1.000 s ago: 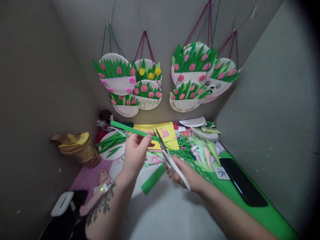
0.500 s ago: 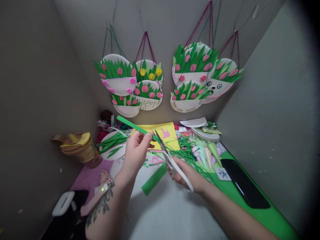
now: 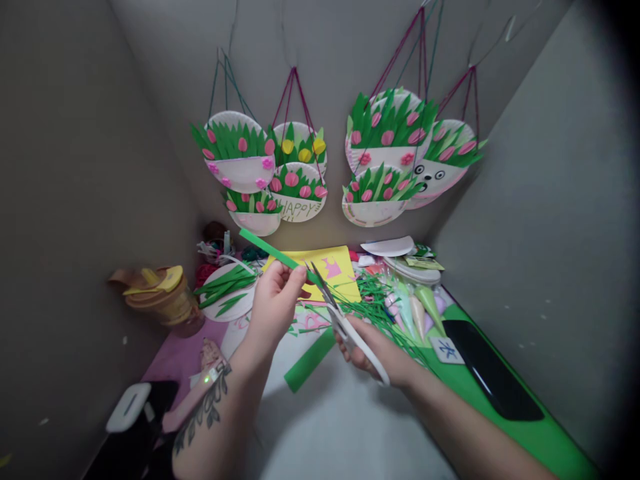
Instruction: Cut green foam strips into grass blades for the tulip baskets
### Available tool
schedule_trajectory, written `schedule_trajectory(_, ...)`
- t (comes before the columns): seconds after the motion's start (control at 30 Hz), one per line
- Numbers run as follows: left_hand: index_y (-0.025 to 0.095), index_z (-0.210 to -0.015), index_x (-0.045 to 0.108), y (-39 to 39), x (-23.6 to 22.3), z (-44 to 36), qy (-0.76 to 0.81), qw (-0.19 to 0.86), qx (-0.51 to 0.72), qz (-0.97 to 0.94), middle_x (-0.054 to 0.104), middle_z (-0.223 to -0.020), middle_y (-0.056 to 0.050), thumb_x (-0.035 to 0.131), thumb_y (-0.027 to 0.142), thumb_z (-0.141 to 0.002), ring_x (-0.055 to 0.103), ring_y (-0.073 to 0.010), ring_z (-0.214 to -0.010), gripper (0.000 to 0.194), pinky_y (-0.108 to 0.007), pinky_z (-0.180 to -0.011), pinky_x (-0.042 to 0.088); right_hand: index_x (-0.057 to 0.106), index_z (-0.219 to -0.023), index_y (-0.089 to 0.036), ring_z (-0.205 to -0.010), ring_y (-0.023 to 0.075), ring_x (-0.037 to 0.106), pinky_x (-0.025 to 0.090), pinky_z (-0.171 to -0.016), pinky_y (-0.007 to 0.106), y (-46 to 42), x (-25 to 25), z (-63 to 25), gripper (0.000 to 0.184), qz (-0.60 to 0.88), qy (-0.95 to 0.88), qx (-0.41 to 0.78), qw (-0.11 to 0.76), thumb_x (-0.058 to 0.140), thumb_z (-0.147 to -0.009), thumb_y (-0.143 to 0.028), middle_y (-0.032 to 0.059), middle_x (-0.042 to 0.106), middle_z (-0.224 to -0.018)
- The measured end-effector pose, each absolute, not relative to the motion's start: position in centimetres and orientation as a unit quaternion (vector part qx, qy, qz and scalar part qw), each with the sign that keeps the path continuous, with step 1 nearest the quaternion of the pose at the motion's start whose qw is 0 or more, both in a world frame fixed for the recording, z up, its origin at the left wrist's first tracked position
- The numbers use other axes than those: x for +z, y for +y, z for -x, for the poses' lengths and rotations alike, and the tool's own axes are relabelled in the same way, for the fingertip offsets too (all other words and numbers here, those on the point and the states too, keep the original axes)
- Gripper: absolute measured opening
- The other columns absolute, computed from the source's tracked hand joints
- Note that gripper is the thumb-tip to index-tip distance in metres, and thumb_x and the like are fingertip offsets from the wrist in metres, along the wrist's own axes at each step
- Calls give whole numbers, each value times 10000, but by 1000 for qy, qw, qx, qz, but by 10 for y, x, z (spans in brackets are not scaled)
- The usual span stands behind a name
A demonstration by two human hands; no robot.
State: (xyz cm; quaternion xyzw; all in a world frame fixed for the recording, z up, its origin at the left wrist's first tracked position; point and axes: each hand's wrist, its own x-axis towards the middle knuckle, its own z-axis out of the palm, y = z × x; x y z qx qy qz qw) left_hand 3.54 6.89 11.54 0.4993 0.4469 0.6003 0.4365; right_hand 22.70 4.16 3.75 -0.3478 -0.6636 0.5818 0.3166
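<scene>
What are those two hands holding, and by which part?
The left hand pinches a green paper strip toward its lower end, between thumb and fingers. The right hand grips scissors by their white handles.

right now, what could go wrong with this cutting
The left hand pinches the narrow green strip close to the parted blades of the scissors, so a fingertip might get nicked. The strip's long far end sticks out unsupported, so it could swing and spoil the cut. The wider green strip lies right by the right hand and might get creased or knocked.
</scene>
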Motion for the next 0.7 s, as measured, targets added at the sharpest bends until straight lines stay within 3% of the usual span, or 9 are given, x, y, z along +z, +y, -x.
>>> schedule_trajectory(0.37,155,-716,505,71,113,-37,447,427,612,-493,599,-670,9,643,384,-770,604,-112,-641,273,-203,-531,523,495,-945,-177,-672,126,438,412,-620,269,45,35,-225,633,326,-695,560,312,533,-702,-761,23,477,-835)
schedule_trajectory(0.7,158,-702,493,73,111,-41,457,409,619,-491,575,-648,26,635,367,-767,595,-101,-602,261,-193,-501,520,471,-931,-178,-703,139,465,415,-641,285,47,36,-226,659,315,-706,555,306,472,-706,-798,40,492,-867)
